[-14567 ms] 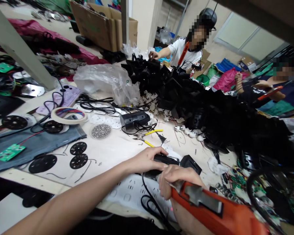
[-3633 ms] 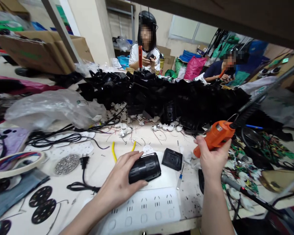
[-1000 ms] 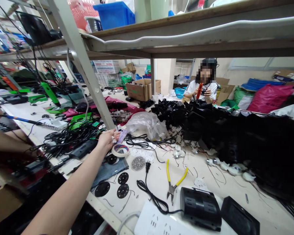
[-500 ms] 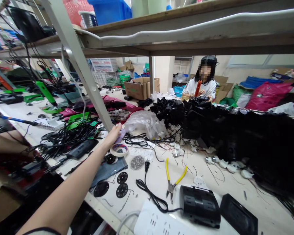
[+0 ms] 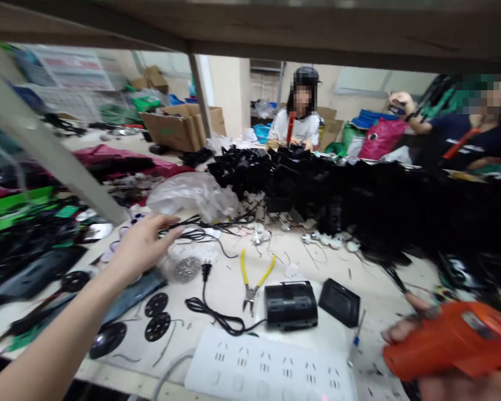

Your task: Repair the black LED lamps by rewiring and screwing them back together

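My left hand (image 5: 144,242) reaches over the bench with fingers apart, beside black cables (image 5: 198,234) and a round dish of small screws (image 5: 186,269). Nothing shows in its grasp. At the lower right, my right hand (image 5: 401,329) is wrapped round an orange electric screwdriver (image 5: 451,340), partly blurred and cut off by the frame edge. Between the hands lie yellow-handled cutting pliers (image 5: 250,284), a black plastic housing (image 5: 291,306) with a plugged cord (image 5: 217,314), and a flat black cover (image 5: 339,302). Black perforated discs (image 5: 157,326) lie below my left hand.
A white power strip (image 5: 271,365) runs along the front. A large heap of black parts (image 5: 384,209) spans the back right. A slanted metal post (image 5: 67,150) stands left, with a shelf (image 5: 317,33) overhead. Two people (image 5: 294,125) are across the bench.
The view has swung right and down. My left hand has drawn back from near the post toward the cables. My right hand with the orange electric screwdriver has come into view.
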### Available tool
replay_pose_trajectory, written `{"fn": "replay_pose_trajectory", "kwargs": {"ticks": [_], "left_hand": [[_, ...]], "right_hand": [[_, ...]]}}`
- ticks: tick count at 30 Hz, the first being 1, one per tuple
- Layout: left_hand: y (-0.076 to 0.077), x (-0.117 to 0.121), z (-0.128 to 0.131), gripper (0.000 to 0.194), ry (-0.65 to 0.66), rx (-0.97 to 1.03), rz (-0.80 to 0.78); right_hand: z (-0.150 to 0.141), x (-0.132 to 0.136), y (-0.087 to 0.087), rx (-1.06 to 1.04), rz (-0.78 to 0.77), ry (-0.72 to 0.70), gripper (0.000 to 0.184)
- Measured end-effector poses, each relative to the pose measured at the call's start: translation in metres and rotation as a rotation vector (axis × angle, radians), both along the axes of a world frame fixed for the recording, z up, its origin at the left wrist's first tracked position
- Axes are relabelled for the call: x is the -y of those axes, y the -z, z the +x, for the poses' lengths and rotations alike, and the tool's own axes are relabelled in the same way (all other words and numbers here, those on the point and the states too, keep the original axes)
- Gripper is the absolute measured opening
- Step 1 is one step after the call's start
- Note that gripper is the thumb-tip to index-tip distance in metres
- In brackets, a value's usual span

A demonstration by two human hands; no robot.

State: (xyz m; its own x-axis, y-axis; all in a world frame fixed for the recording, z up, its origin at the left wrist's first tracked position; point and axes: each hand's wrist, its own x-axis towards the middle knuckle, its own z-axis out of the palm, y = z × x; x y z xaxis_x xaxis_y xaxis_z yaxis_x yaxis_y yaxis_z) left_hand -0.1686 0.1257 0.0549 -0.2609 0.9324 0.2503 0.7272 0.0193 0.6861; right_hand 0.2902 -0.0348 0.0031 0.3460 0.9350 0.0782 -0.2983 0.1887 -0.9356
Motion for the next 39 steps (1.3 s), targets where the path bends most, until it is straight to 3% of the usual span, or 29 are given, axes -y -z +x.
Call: {"fn": "replay_pose_trajectory", "kwargs": {"ticks": [3, 6, 7, 10, 13, 16, 22, 31, 37, 39], "left_hand": [[0.009, 0.034, 0.066, 0.030, 0.311, 0.180, -0.056], [0.029, 0.065, 0.130, 0.045, 0.589, 0.204, -0.189], [0.036, 0.072, 0.147, 0.052, 0.655, 0.164, -0.205], [0.054, 0.079, 0.178, 0.069, 0.679, 0.059, -0.201], [0.067, 0.077, 0.185, 0.069, 0.658, 0.036, -0.219], [0.078, 0.081, 0.182, 0.075, 0.637, 0.077, -0.227], [0.092, 0.095, 0.178, 0.085, 0.609, 0.123, -0.118], [0.089, 0.083, 0.178, 0.095, 0.538, 0.234, -0.262], [0.084, 0.078, 0.179, 0.097, 0.520, 0.272, -0.364], [0.083, 0.077, 0.178, 0.098, 0.524, 0.283, -0.393]], "right_hand": [[-0.020, -0.008, -0.025, 0.024, -0.011, 0.160, 0.078], [-0.042, -0.011, -0.038, 0.076, -0.024, 0.173, 0.081], [-0.046, -0.011, -0.039, 0.084, -0.029, 0.154, 0.082], [-0.047, -0.006, -0.036, 0.079, -0.035, 0.082, 0.084], [-0.043, -0.004, -0.033, 0.084, -0.024, 0.028, 0.085], [-0.046, -0.007, -0.034, 0.063, -0.004, 0.073, 0.085], [-0.058, -0.017, -0.040, 0.048, -0.014, 0.104, 0.084], [-0.060, -0.017, -0.029, -0.017, -0.046, 0.057, 0.079], [-0.051, -0.018, -0.022, 0.020, -0.017, -0.101, 0.085], [-0.053, -0.019, -0.023, 0.010, -0.013, -0.089, 0.083]]}}
